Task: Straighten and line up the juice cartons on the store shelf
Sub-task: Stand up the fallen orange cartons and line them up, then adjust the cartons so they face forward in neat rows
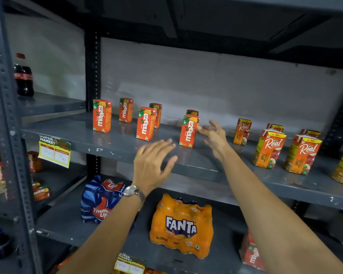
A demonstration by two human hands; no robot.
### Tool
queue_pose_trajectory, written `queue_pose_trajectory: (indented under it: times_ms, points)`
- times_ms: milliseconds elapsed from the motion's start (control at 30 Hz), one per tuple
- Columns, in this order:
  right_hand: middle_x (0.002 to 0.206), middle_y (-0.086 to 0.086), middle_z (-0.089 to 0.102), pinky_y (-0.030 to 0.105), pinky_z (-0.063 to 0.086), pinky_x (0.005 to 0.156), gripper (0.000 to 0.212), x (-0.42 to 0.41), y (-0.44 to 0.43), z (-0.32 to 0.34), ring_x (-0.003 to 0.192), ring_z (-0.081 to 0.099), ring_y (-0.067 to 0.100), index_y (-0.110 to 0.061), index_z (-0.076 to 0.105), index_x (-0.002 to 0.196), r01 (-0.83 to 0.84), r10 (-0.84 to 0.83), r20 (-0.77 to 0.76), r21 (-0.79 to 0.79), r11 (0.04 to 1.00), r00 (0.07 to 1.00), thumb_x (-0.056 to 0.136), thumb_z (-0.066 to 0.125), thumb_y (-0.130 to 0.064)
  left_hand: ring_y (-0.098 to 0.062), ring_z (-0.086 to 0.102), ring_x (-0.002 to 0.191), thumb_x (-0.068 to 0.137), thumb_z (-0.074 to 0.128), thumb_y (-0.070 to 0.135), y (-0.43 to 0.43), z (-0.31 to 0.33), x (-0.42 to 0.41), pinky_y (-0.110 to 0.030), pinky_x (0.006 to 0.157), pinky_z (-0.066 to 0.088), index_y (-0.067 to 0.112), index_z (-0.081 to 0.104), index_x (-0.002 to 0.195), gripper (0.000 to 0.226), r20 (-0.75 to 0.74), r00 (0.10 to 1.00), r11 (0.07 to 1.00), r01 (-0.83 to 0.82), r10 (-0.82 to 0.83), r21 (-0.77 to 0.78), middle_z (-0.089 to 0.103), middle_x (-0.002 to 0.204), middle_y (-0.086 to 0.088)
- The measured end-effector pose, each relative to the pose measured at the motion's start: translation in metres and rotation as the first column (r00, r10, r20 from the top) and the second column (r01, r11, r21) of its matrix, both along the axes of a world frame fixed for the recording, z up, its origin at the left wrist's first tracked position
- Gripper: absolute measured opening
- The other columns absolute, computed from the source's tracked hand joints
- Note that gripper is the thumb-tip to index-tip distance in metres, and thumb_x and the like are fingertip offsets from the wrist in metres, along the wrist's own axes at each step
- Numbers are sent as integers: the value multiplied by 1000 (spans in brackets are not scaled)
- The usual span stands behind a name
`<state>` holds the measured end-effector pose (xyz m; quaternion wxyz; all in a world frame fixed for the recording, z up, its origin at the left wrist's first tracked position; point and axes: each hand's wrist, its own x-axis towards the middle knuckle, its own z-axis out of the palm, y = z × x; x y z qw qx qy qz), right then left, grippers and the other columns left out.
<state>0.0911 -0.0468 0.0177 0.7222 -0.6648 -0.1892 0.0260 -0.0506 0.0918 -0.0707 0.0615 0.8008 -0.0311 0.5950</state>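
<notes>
Both hands up at the third Maaza carton (188, 131) — neither has hold of anything.

Taking that carton as landmark: right hand (214, 138) is just to its right, fingers spread, fingertips at or near touching its side — can't tell contact for sure. Left hand (153, 161) hovers below-left of it, over the shelf (196, 165) front edge, open, w/ nothing in it. Two more front Maaza cartons (125, 120) stand left of it, each w/ another carton behind; spacing is uneven, and the fronts look turned at slightly diff angles. Real apple cartons (285, 150) stand well to its right, staggered front to back. Judging by this, the job is partway at best: Maaza row wants squaring up, Real group looks untouched.
</notes>
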Motion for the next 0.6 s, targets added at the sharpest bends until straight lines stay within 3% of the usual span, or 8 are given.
queue_pose_trajectory:
  times_ms: [100,167,267,333,367,467,600]
  points:
    - [137,10,49,37,44,93,71,4,1,-7,120,51,23,-14,35,138,-53,43,-71,-146,988,997,76,72,-15,-14,59,106,90,47,38,17,43,5,-27,92,34,19,55,123,39,87,994,949,-34,65,-313,64,119,-1]
    - [133,10,53,32,44,87,72,6,4,-10,114,53,22,-15,37,136,-82,68,-66,-250,965,996,74,74,-16,-21,59,105,89,51,39,39,67,10,-34,93,41,19,45,131,47,62,995,850,-40,85,-525,59,125,-2]
    - [126,9,57,34,47,92,71,8,9,-12,110,56,21,-14,39,132,-72,72,-10,-316,946,997,71,75,-13,-24,44,127,72,70,52,91,70,26,-45,107,35,18,21,143,92,-85,942,573,124,-324,-810,39,146,-5]
    - [123,12,59,40,50,94,67,9,10,-15,107,59,24,-11,42,127,-20,61,100,-367,930,993,70,76,-9,-23,36,133,48,80,63,117,65,31,-52,111,27,24,11,144,124,-290,814,542,36,-503,-839,32,149,-4]
    - [121,13,59,40,52,90,64,8,11,-16,104,60,24,-10,44,125,10,50,151,-375,927,987,70,76,-8,-23,36,133,46,83,58,121,64,32,-53,112,25,24,9,145,127,-378,743,569,5,-553,-823,32,149,-3]
    - [117,14,59,33,51,83,57,6,12,-18,97,58,20,-8,46,123,57,30,221,-376,925,975,73,74,-6,-23,41,129,65,82,21,124,64,40,-50,112,27,18,16,143,102,-438,647,599,36,-624,-800,40,144,-6]
    - [118,9,57,31,46,86,52,4,13,-19,101,54,18,-7,45,124,72,39,243,-431,899,969,79,69,-12,-22,47,124,72,76,9,132,64,42,-46,109,33,15,28,140,83,-430,647,612,72,-630,-788,47,137,-4]
